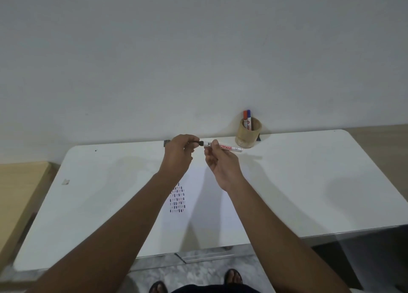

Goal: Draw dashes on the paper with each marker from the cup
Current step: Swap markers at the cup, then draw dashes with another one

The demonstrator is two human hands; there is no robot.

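Both hands are raised above the paper [212, 193]: the right hand [223, 166] grips the barrel of a marker [223, 147] held level, and the left hand [177, 153] pinches its black cap [199, 143] at the tip end. A sharp tug could probably free the cap abruptly, smearing ink on the fingers or dropping the cap onto the bench [309, 182]. The dashes [177, 198] lie on the paper below the left wrist; beyond and right of the paper, the cup [248, 132] holds two more markers.
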